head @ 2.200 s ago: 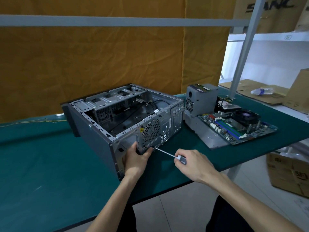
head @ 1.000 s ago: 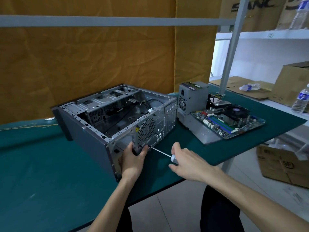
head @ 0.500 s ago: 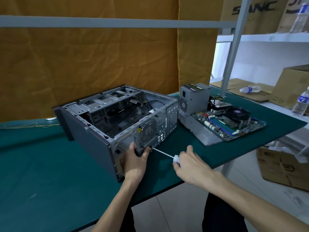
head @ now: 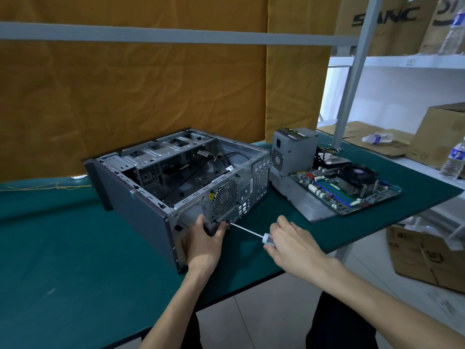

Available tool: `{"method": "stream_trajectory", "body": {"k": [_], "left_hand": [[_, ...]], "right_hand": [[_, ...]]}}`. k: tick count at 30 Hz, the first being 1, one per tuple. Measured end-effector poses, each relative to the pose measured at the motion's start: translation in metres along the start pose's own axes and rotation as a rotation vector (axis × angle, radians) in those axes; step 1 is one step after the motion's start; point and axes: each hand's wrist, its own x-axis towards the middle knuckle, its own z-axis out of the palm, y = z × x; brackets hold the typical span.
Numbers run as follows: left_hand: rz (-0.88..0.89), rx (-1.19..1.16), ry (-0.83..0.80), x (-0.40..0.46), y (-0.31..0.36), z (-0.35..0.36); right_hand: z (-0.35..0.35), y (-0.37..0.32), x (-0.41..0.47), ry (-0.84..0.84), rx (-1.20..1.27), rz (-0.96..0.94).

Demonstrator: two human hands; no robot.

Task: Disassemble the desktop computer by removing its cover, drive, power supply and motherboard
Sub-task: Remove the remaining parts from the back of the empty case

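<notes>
The grey computer case (head: 141,210) lies on its side on the green table, open on top, with only cables and drive bays inside. My left hand (head: 205,244) grips the rear panel's lower edge beside the fan grille (head: 224,197). My right hand (head: 293,244) holds a screwdriver (head: 247,230) by its clear handle; the tip meets the rear panel just below the grille. To the right stands the grey power supply (head: 293,149). The motherboard (head: 346,185) with its black cooler lies on the case cover (head: 304,201), and a drive (head: 336,161) sits behind it.
The green table (head: 63,248) ends close in front of me and at the right. A metal post (head: 352,79) rises behind the motherboard. Shelves at the right hold cardboard boxes and water bottles (head: 455,159). A cardboard box (head: 427,255) sits on the floor.
My right hand has shifted its grip on the screwdriver handle, with the tip staying at the same spot on the rear panel. The left hand has stayed put.
</notes>
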Motion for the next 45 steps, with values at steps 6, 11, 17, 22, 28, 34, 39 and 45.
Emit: {"method": "stream_trajectory", "body": {"k": [6, 11, 17, 22, 28, 34, 39, 45], "left_hand": [[0.004, -0.002, -0.006, -0.001, 0.001, -0.001], [-0.012, 0.011, 0.005, 0.0, 0.0, 0.001], [-0.039, 0.016, 0.006, 0.001, 0.001, 0.001], [-0.019, -0.002, 0.016, 0.001, 0.0, 0.0], [-0.002, -0.006, 0.01, 0.003, -0.002, 0.0], [0.026, -0.021, 0.012, 0.003, -0.003, 0.0], [0.018, -0.067, 0.0, 0.004, -0.004, 0.0], [0.023, -0.075, 0.005, 0.004, -0.005, -0.001]], "right_hand": [[-0.003, -0.005, 0.002, 0.019, 0.114, 0.065], [-0.001, -0.005, -0.001, -0.026, 0.04, 0.031], [-0.002, -0.012, -0.003, 0.082, -0.055, 0.025], [0.003, -0.008, -0.004, -0.008, 0.109, 0.058], [0.006, -0.006, -0.006, 0.116, -0.089, -0.034], [0.009, -0.004, -0.003, 0.092, 0.088, 0.07], [0.011, -0.001, -0.005, 0.152, -0.09, -0.024], [0.007, -0.004, -0.003, 0.176, 0.021, 0.017]]}}
